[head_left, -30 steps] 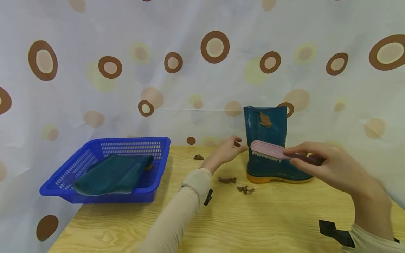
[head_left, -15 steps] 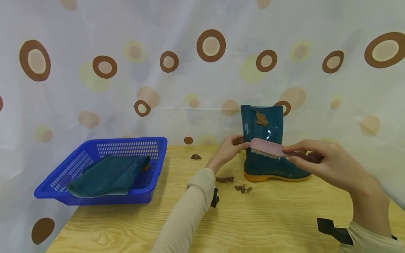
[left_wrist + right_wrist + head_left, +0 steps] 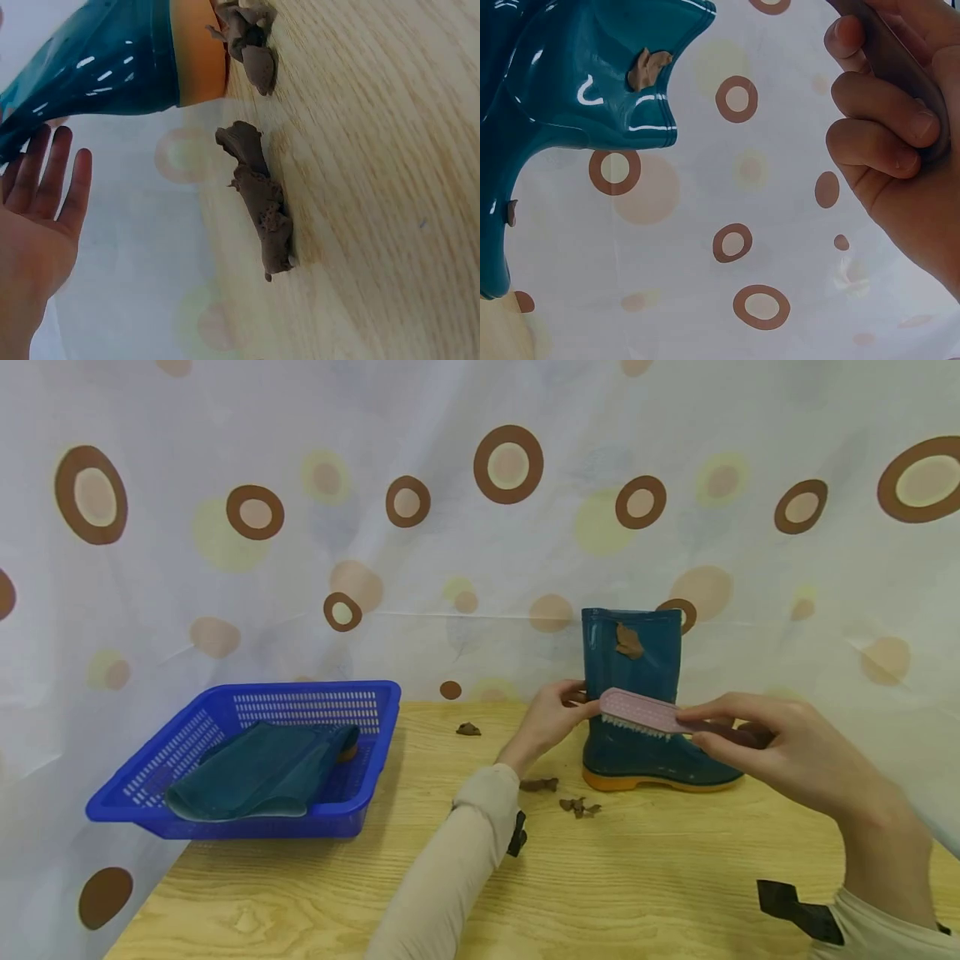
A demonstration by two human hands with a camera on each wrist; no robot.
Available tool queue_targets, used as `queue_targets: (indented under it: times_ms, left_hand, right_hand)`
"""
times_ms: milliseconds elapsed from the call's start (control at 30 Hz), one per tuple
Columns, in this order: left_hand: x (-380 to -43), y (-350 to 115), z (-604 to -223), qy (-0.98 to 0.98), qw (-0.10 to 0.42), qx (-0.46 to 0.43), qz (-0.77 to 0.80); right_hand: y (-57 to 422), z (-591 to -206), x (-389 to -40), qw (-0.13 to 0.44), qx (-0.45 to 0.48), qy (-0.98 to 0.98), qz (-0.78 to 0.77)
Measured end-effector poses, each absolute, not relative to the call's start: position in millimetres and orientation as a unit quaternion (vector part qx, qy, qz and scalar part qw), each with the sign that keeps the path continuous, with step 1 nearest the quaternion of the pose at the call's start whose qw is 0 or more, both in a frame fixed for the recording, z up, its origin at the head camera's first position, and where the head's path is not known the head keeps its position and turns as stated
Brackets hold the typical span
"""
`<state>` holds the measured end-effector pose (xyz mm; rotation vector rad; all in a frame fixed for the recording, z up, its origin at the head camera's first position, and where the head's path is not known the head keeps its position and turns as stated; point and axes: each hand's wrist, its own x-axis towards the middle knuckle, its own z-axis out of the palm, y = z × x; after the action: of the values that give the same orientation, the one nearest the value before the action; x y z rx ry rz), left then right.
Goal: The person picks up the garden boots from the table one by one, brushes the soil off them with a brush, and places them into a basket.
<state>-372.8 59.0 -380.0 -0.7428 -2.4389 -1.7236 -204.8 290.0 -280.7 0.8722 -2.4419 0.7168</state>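
A dark teal rubber boot (image 3: pixel 632 673) with a yellow sole stands upright on the wooden table (image 3: pixel 600 885). My left hand (image 3: pixel 549 714) holds the back of its shaft, thumb on the near side and fingers reaching behind. In my right hand (image 3: pixel 802 752) is the dark handle of a pink scrub brush (image 3: pixel 637 710), its pale bristles facing down; the brush overlaps the boot's shaft in the head view. A brown clay-like lump (image 3: pixel 628 641) sticks near the boot's top. In the right wrist view, another small brown lump (image 3: pixel 511 213) clings to the boot.
At the left a blue plastic basket (image 3: pixel 367 806) holds a second teal boot (image 3: pixel 262 772) lying on its side. Several brown clay-like pieces (image 3: pixel 262 206) lie on the table beside the standing boot. A patterned curtain (image 3: pixel 450 560) hangs behind.
My left hand has moved right, from just short of the boot's shaft onto its back edge. The right hand and brush have stayed nearly in place.
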Motion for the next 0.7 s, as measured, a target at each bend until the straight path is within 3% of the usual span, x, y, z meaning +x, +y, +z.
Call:
queue_targets:
  times_ms: [467,700]
  left_hand:
    - [-355,82,-372,-0.752,0.113,-0.212,-0.613]
    - [-344,89,-362,-0.718,0.141,-0.241,-0.637]
  right_hand:
    - [292,-283,-206,0.240,0.305,-0.888,0.248]
    - [295,-283,-206,0.248,0.325,-0.877,0.252]
